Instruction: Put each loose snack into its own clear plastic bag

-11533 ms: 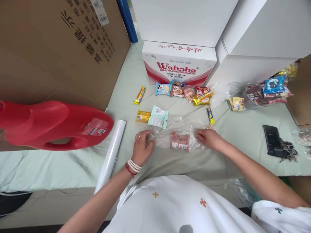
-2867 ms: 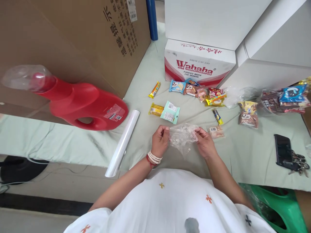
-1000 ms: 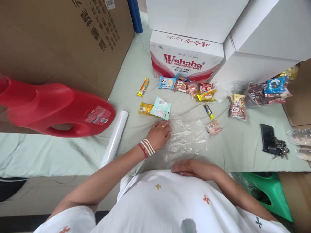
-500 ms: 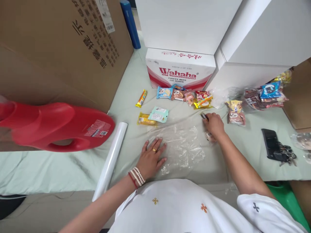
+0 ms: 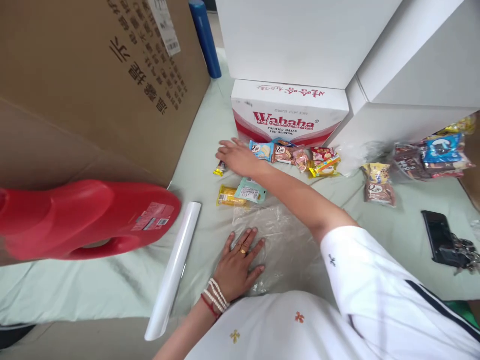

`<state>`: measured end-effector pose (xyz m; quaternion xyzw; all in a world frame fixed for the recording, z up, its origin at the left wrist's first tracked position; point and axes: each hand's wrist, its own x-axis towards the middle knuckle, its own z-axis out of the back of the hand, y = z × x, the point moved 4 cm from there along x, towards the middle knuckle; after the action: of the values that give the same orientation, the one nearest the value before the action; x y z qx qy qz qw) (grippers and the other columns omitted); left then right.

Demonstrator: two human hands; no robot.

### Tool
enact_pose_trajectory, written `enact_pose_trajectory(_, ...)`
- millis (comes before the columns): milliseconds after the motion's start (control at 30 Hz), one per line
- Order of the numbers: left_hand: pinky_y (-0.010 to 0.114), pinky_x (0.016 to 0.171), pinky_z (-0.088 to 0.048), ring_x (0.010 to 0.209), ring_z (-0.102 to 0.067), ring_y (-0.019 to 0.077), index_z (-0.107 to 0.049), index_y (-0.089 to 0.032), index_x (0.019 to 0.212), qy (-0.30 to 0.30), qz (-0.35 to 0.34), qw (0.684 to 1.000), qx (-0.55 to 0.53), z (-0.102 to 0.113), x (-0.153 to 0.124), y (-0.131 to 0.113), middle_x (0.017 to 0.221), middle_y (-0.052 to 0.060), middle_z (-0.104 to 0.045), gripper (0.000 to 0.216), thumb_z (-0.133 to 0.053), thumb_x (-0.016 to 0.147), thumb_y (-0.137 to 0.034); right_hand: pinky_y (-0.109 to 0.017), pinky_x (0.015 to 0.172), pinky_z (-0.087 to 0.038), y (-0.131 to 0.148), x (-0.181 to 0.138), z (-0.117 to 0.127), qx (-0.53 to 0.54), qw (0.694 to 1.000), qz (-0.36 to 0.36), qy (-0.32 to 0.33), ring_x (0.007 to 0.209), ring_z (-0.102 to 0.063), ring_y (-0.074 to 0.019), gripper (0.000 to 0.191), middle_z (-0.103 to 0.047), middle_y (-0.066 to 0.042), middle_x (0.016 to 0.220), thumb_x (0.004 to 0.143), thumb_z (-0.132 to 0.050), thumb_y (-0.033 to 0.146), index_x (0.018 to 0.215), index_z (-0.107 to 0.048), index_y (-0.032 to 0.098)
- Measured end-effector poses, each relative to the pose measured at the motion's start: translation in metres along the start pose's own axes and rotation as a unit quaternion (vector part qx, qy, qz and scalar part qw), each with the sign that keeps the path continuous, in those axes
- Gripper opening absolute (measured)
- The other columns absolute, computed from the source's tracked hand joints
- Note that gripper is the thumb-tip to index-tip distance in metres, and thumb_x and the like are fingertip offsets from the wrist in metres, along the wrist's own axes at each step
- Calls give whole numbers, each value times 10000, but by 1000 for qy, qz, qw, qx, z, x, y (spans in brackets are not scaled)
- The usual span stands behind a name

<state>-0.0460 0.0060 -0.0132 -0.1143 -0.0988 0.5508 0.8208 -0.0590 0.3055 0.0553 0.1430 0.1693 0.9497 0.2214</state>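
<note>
My left hand lies flat with fingers spread on a clear plastic sheet or bag on the table. Stretched across to the far left side, my right hand is over a yellow-wrapped snack bar; the fingers look apart, and most of the bar is hidden beneath them. Just right of that hand sits a light blue snack packet. Between my two hands lie a yellow snack packet and a pale green packet. My right forearm passes above part of the plastic.
More snacks line the Wahaha carton. Further right are stacked packets, a phone and keys. On the left stand a red jug, a white roll and a big cardboard box.
My right hand has swung from the right side of the plastic to the yellow-wrapped bar at far left. My left hand stays flat on the plastic. The view has shifted slightly.
</note>
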Motion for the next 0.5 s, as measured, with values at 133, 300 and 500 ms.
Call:
enact_pose_trajectory(133,550,1280,-153,1489,-435,313,-504,-285,1529,-4,-8,1000,2,0,0,1,1655,111,-382,602,-553,965,-489,-344,1051,-369,-7,28,-28,65,996,-65,-22,1106,-583,-63,383,-619,85,744,968,-298,79,609,-427,107)
enact_pose_trajectory(300,548,1282,-141,1480,-447,310,-522,-277,1514,-20,0,1000,-3,-1,1,0,1647,109,-396,585,-559,964,-474,-468,1081,-408,-8,-33,14,-42,998,-54,12,1200,-554,-247,167,-702,-101,1133,920,-533,4,982,-652,102)
enact_pose_trajectory(500,562,1278,-133,1515,-394,312,-468,-270,1550,-7,-17,1000,5,-2,0,0,1680,113,-329,600,-552,974,-417,-479,940,-432,-65,-189,115,-223,955,-186,58,1200,-473,-362,514,-530,-219,1393,964,-421,108,1474,-485,128)
